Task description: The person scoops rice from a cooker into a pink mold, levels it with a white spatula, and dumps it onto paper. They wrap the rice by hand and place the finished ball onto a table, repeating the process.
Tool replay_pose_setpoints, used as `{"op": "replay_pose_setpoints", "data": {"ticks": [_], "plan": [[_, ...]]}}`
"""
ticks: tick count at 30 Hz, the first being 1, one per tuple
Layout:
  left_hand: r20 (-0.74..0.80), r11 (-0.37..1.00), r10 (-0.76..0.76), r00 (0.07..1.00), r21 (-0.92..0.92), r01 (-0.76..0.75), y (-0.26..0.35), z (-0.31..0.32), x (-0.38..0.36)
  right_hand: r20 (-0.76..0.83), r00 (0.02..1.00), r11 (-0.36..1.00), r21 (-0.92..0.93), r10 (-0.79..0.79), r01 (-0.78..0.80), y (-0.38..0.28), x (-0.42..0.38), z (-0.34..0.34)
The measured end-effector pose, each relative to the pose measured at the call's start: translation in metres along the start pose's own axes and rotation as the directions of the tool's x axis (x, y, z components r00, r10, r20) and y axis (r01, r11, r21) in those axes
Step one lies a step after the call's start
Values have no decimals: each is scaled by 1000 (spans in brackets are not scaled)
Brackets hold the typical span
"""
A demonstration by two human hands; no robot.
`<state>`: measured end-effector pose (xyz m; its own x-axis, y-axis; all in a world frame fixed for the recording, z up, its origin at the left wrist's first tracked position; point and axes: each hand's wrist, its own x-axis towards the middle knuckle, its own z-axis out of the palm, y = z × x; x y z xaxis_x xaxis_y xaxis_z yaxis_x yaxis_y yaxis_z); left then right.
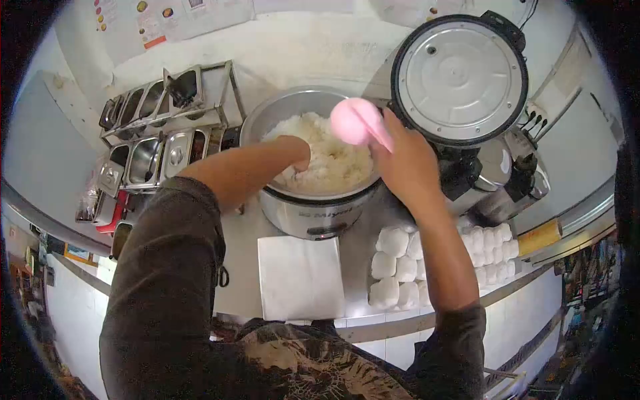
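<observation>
A large rice cooker [319, 217] stands in front of me, full of white rice [350, 170]. Into the near left part of the rice reaches my left hand [293, 153], its fingers hidden from this view. Over the cooker's right rim, my right hand [410, 157] is closed around the handle of a pink scoop [351, 122], whose rounded end is raised above the rice. Directly before the cooker lies a flat stack of white square sheets [300, 277].
To the right sit several rows of white packed portions [393, 263]. Behind them rises a round metal lid [460, 80], tilted open beside dark-lidded metal containers [497, 167]. A rack of steel food pans [143, 160] is on the left, with scissors [223, 276] near the sheets.
</observation>
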<state>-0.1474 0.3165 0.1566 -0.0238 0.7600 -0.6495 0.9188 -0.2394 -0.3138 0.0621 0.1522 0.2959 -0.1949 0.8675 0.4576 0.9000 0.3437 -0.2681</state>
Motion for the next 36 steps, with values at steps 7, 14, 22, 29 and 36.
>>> {"op": "replay_pose_setpoints", "data": {"ticks": [7, 14, 22, 29, 36], "plan": [[-414, 996, 75, 907, -13, -88, -38, -14, -26, 251, 968, 912, -392, -15, 116, 13, 112, 79], [-813, 875, -198, 548, -398, -274, -107, 2, -107, 546, 834, 907, -386, 79, 167, 43, 125, 190], [-808, 433, -335, 485, -589, -682, -137, 142, -204, 767, 642, 894, -283, -7, 347, -41, 105, 155], [-607, 162, -438, 662, -778, -607, -79, 192, -186, 802, 550, 880, -68, -231, 469, -58, 81, 175], [-552, -54, -342, 761, -796, -602, -56, 203, -170, 860, 509, 965, 154, -26, -210, -14, 89, 127]]}}
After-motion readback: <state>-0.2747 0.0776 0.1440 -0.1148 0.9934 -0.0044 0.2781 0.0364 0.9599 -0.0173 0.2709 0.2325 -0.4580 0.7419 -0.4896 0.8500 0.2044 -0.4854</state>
